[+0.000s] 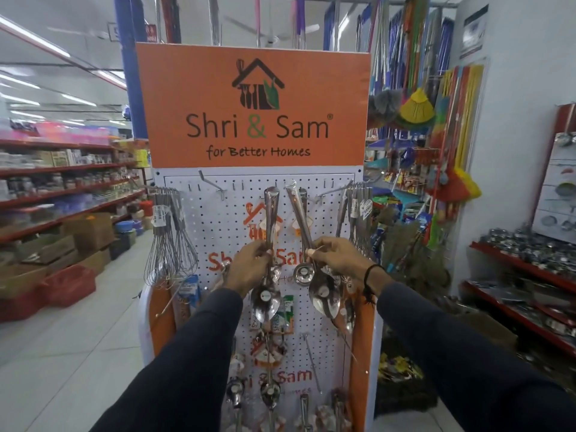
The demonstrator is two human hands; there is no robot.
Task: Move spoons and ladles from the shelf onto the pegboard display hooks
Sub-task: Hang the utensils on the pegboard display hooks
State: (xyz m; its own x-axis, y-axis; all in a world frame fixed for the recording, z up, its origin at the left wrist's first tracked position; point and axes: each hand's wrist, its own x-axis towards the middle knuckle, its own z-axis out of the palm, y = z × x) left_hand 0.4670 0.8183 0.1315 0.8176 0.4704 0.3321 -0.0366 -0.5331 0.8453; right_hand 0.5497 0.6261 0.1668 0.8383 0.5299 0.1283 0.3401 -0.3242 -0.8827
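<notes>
A white pegboard (218, 219) with metal hooks stands in front of me under an orange sign. My left hand (251, 263) grips the handle of a large steel spoon (265, 302), its handle top up by a hook near the board's upper middle. My right hand (335, 257) holds another large steel spoon (324, 296), tilted, handle pointing up-left toward a hook. A small steel ladle (301, 274) hangs between the two hands. More spoons and ladles (269, 394) hang lower on the board.
Whisks (171, 244) hang at the board's left edge, more utensils (358, 207) at its right. Red shelves (523, 266) with steelware stand at right, brooms (417, 107) behind. Cardboard boxes (87, 232) and a red crate (67, 285) sit on the left aisle floor.
</notes>
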